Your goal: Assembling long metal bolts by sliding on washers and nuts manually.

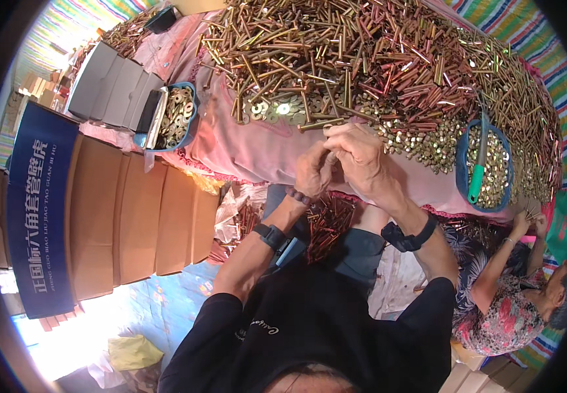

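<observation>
My left hand (314,171) and my right hand (360,157) meet over the near edge of the pink cloth (257,154), fingertips together. Both have bent, closed fingers; whatever they pinch is too small or hidden to name. Just beyond them, a long brass-coloured bolt (319,124) lies at the front of a big heap of similar bolts (336,52). Flat round washers (267,110) are spread left of my hands, and small metal nuts (421,145) to the right. Below my hands, more reddish bolts (323,226) are gathered at my lap.
A blue basket (509,187) of nuts, with a green-handled tool (476,182) in it, stands right. At left are a blue basket (194,118) of washers, grey boxes (110,88) and a row of brown cartons (133,209). A co-worker (506,301) sits at the right.
</observation>
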Available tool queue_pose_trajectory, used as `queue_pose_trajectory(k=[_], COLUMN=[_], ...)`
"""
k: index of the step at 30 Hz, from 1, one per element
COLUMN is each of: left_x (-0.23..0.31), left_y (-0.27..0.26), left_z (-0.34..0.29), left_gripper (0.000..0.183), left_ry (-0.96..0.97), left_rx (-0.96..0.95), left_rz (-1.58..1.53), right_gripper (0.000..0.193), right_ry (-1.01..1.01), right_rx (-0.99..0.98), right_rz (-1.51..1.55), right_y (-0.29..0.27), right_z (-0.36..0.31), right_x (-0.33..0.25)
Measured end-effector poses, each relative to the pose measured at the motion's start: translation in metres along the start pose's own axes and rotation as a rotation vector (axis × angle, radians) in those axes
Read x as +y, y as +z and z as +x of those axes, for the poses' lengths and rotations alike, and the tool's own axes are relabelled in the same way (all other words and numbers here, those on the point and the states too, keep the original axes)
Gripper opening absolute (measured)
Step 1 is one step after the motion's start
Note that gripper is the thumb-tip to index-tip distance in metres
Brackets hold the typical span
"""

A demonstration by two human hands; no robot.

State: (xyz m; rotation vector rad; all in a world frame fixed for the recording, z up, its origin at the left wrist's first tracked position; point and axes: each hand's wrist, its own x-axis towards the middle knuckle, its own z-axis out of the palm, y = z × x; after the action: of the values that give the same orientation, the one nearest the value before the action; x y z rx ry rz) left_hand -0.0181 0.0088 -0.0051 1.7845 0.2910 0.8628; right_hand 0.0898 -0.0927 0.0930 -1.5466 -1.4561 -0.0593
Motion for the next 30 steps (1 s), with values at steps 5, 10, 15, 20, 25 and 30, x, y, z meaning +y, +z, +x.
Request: queue_pose_trajectory(k=[5,10,15,20,25,30], left_x=[0.006,0.002,-0.006,-0.007,0.002,-0.008], left_y=[0.0,-0.004,-0.002,0.001,-0.004,0.002], left_z=[0.002,0.003,-0.001,0.0,0.001,-0.001], left_gripper=[0.01,0.012,0.009,0.009,0.012,0.018], left_ry=[-0.047,0.016,0.015,0.023,0.032,0.049], left_rx=[-0.036,-0.02,-0.003,0.019,-0.001,-0.036], left_rz=[0.015,0.115,0.151,0.149,0.131,0.096], right_gripper=[0.017,0.02,0.021,0.021,0.016,0.017], right_ry=[0.099,0.162,0.214,0.21,0.235,0.099], right_rx=[0.04,0.041,0.012,0.023,0.102,0.085], right_rz=[-0.03,-0.043,-0.097,-0.105,-0.073,-0.157], right_y=[0.005,0.008,0.009,0.009,0.021,0.012], right_z=[-0.002,0.0,-0.006,-0.005,-0.007,-0.006], right_x=[0.002,-0.002,-0.009,-0.007,0.0,0.004])
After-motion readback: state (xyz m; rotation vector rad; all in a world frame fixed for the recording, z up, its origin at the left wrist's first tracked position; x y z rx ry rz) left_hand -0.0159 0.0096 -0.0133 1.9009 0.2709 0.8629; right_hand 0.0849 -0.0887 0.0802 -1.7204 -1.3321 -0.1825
